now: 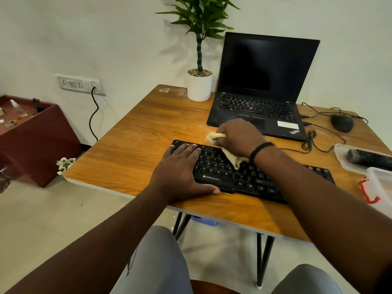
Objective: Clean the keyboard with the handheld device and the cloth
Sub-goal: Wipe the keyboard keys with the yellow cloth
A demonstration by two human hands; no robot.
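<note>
Right hand [240, 136] grip grasping cloth [214, 137]; left hand [180, 168] flat, released, on keyboard [250, 179]; laptop [263, 85] behind.

The wooden table [148, 132] carried a black keyboard [250, 179] at centre, a laptop [261, 85] at one o'clock, a potted plant [199, 85] at twelve, a mouse [342, 123] and clear tray [343, 160] near three.

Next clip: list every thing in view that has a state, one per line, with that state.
Laptop: lid open, screen dark.
Keyboard: flat on table, left end held down.
Cloth: bunched, on the keys.
Right hand: grips the cloth.
Left hand: flat, fingers straight, pressing keyboard.
Container: open, holds a dark device.
Wall cable: plugged in.
</note>
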